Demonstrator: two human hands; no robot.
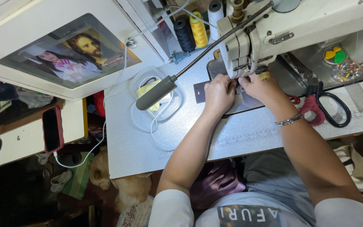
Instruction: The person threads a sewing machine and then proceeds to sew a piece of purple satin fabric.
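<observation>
Working at needle of cream industrial sewing machine (248, 38) | left hand (218, 94), right hand (260, 86): fingers curled narrow, touching beneath presser foot; contents indiscernible | black-handled scissors (330, 107) well right of fingers | advice: keep fingertips off needle path.

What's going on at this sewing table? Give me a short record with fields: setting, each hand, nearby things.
setting: cream sewing machine on a pale grey table
left hand: fingers curled, at the needle area, on the metal plate
right hand: beside it under the machine head, silver bracelet on the wrist
held item: too small to tell
lamp: grey gooseneck lamp over a clear plastic tub
nearby: black-handled scissors; black and yellow thread cones; red-cased phone
</observation>
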